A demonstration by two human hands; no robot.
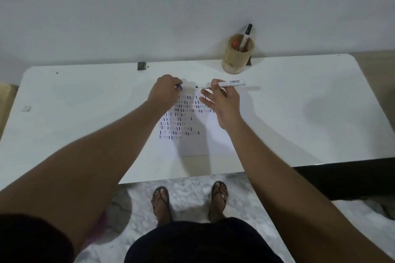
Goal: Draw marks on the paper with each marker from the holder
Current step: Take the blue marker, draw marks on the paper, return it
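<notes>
Standing at a white table [299,96], the person has both arms stretched out over a sheet of paper [192,143] that lies near the middle of the table, a bit toward the front edge. The paper's upper half is covered in rows of short marks [179,119], dark and reddish ones mixed.

The right hand [222,100] pinches an uncapped marker [222,84] between thumb and forefinger, the other fingers spread loosely over the paper's far right corner. That marker lies level, black tip pointing left, barcode end pointing right.

The left hand [166,89] is curled closed at the paper's far left corner, and a small blue cap [180,87] pokes out from the fingers, facing the marker tip but not touching it.

The holder [238,54], a brownish cup, sits at the table's far edge against the wall, right of centre. A black-capped marker [245,36] and a red one [235,44] stand in it.

Small dark block [141,65] on the far edge too, left of the holder.
</notes>
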